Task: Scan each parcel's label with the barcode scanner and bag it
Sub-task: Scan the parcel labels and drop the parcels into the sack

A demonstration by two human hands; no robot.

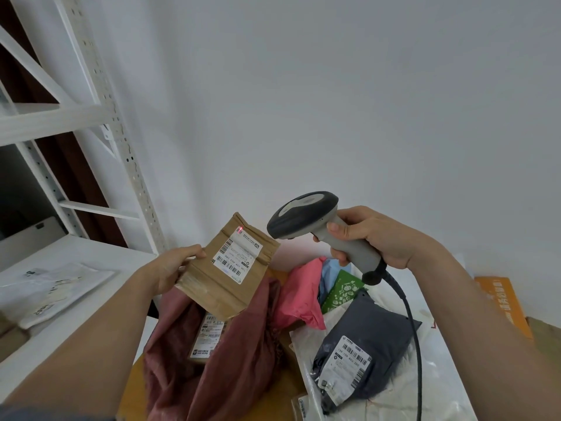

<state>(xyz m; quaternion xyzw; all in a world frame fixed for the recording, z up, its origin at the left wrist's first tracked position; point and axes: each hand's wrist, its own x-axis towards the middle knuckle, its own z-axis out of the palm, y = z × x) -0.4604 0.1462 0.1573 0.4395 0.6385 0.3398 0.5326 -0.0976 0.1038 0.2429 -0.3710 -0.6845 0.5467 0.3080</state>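
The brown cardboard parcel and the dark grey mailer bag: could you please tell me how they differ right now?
The brown cardboard parcel is stiff and held up by the left hand; the dark grey mailer bag is soft plastic, lying unheld on the pile. The scanner, gripped by the right hand, puts its red dot on the parcel's label, not the mailer's. Both carry a white barcode label facing up.

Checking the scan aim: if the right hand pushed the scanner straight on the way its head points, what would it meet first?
Most likely the brown parcel held by the left hand: the scanner in the right hand faces its label, where a red dot shows. Depth is uncertain.
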